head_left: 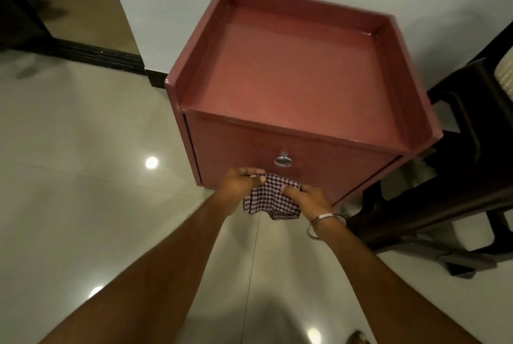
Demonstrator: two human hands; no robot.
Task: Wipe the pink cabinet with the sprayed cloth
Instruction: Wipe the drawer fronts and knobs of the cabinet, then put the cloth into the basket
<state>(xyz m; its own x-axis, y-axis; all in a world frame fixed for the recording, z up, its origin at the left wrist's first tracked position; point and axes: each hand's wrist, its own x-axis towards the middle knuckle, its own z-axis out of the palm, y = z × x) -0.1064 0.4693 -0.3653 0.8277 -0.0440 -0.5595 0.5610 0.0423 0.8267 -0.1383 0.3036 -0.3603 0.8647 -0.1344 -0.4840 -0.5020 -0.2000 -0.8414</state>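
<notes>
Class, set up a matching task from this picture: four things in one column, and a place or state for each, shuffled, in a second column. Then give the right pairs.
Things
1. checked cloth
2. metal knob
3. dark chair
4. bangle

Places or states
A. on the right wrist
B. on the drawer front of the pink cabinet
C. held between the left hand and right hand
D. beside the cabinet, against the wall

Pairs: 1-C, 2-B, 3-D, 4-A
</notes>
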